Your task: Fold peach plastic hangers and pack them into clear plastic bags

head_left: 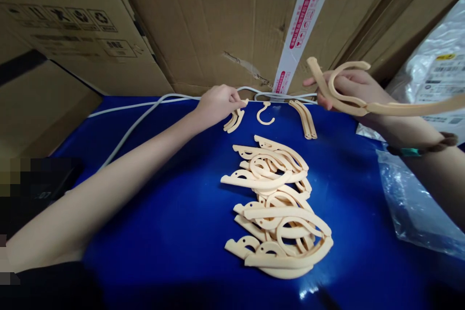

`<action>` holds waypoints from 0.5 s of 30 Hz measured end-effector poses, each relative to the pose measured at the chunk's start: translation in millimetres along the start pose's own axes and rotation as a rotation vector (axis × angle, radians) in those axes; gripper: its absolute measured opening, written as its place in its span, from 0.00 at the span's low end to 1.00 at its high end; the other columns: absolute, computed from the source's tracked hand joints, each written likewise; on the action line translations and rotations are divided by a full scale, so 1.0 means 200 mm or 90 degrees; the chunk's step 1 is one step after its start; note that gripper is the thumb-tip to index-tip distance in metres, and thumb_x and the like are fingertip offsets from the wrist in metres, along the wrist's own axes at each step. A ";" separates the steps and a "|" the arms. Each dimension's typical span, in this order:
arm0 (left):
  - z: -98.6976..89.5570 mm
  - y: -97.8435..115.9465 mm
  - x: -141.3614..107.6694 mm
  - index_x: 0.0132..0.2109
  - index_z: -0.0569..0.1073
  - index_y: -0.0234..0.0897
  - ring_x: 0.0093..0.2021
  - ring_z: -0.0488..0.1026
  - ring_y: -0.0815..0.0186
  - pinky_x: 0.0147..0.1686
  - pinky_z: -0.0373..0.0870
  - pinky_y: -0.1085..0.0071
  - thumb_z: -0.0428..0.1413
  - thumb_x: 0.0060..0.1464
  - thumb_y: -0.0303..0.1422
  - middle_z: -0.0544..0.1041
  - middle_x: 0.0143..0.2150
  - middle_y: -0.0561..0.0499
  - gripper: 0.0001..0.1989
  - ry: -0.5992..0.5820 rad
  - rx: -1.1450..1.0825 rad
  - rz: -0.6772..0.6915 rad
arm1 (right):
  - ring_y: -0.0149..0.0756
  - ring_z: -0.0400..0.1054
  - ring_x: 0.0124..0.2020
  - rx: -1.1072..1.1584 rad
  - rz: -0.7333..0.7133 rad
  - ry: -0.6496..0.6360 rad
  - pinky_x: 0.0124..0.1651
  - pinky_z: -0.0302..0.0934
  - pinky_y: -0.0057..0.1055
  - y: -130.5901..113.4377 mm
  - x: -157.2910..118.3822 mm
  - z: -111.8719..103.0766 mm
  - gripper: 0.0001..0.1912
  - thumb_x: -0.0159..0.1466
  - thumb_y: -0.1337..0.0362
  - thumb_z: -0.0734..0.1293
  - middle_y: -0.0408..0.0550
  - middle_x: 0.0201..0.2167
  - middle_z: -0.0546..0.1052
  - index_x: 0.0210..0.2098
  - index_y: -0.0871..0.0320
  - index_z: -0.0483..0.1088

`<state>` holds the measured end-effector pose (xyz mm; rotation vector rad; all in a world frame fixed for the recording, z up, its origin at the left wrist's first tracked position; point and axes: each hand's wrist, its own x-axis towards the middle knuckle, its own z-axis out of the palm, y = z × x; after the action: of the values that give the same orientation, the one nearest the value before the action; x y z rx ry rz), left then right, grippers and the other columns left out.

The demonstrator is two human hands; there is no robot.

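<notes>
In the head view, my right hand [348,82] is raised at the right, closed on a beige plastic folding hanger [407,108] with its arms spread and its hook curling over my fingers. At the back of the blue table, my left hand [220,101] pinches the end of a curved beige hanger arm [236,122] that lies with similar pieces; my fingers partly hide them. Just right of it rests a loose hanger hook [267,120]. Farther right lies a pair of curved hanger arms [305,120]. Several folded hangers [279,218] are piled in the middle.
Cardboard boxes [218,19] stand along the back and left. A white cable [141,123] runs along the rear of the blue table [174,247]. At the right are a clear plastic bag [414,198] and a silvery package [436,48]. A dark object sits at the left edge.
</notes>
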<state>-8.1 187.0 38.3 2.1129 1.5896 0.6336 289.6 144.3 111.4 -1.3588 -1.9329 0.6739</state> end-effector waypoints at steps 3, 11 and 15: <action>0.01 0.01 -0.03 0.41 0.76 0.39 0.48 0.76 0.52 0.50 0.68 0.60 0.64 0.56 0.35 0.79 0.43 0.45 0.08 0.100 0.039 -0.020 | 0.30 0.63 0.22 0.114 0.112 -0.003 0.23 0.53 0.30 -0.02 -0.01 0.01 0.13 0.70 0.58 0.61 0.43 0.25 0.74 0.47 0.53 0.75; 0.02 0.40 -0.22 0.44 0.79 0.38 0.55 0.79 0.62 0.52 0.77 0.68 0.35 0.74 0.49 0.83 0.52 0.45 0.32 -0.354 -0.523 0.031 | 0.34 0.74 0.36 0.317 -0.030 0.290 0.43 0.70 0.36 -0.05 -0.01 0.09 0.08 0.67 0.60 0.65 0.50 0.45 0.82 0.38 0.48 0.59; 0.00 0.44 -0.26 0.47 0.75 0.34 0.56 0.81 0.62 0.55 0.77 0.66 0.52 0.70 0.32 0.81 0.58 0.43 0.08 -0.249 -0.699 -0.027 | 0.39 0.78 0.45 0.245 -0.129 0.270 0.49 0.72 0.37 -0.05 -0.06 0.07 0.12 0.59 0.66 0.75 0.53 0.48 0.83 0.33 0.51 0.67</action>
<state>48.2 113.0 83.5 1.2489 0.7540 0.7676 276.3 129.2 107.1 -0.9583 -1.4847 0.5673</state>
